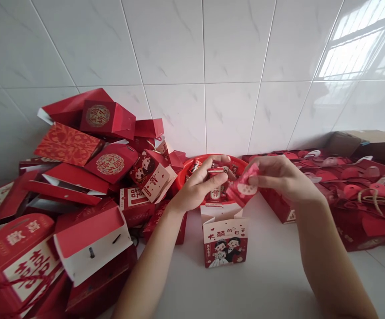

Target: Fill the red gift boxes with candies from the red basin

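My left hand is closed round small wrapped candies in red and cream wrappers, held upright over the basin. My right hand pinches a crinkled pink-red candy packet with a pale printed patch. Both hands are above the near rim of a round red plastic basin, which holds several more wrapped sweets partly hidden by my fingers. Just below, a small red and cream gift box with a cartoon bride and groom stands upright, its top flaps raised. Its inside is mostly out of sight.
A tall loose heap of red gift boxes fills the left side. On the right stand rows of red boxes with heart-shaped flaps, with a brown cardboard box behind. A tiled wall rises behind the white table.
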Demonstrator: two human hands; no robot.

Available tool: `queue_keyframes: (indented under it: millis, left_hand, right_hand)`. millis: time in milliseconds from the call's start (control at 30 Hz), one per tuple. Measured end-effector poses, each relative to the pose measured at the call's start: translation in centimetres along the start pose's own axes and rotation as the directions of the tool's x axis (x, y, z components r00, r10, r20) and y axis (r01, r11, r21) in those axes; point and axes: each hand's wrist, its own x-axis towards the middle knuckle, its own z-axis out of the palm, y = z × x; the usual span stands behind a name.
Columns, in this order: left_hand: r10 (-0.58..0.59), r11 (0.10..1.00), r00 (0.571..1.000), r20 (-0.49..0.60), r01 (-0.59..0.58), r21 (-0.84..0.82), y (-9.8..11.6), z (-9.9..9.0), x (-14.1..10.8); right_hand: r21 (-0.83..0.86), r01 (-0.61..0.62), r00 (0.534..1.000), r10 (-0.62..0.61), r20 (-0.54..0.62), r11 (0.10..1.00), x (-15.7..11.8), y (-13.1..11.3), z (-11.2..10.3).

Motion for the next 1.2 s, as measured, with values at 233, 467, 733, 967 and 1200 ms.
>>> queue_keyframes:
  millis: [233,467,733,967,1200]
  left_hand:
    - [0.062,0.854,0.948,0.312,-0.212,0.475,-0.8,0.2,-0.4]
    - [0.013,0.827,0.932,0.362,-0.213,0.520,-1.9,0.3,-0.4]
    - [-0.085,0.757,0.915,0.395,-0.199,0.623,-1.7,-0.7,0.3]
    - [-0.018,0.608,0.928,0.371,-0.284,0.741,-2.5,-1.0,0.8]
    - [-0.092,0.606,0.907,0.412,-0.277,0.746,-2.7,-0.8,0.6]
  right_hand:
    - [-0.442,0.155,0.908,0.049,0.416,0.883,-1.6,-2.1,-1.0]
    - [-0.479,0.237,0.745,0.158,0.648,0.845,-2.2,-2.5,0.0]
    - [-0.462,0.250,0.722,0.153,0.674,0.851,-2.0,-1.5,0.7]
    - [-0.417,0.270,0.707,0.116,0.698,0.868,-2.1,-1.2,0.2]
    - [-0.484,0.242,0.703,0.191,0.685,0.841,-2.1,-1.5,0.1]
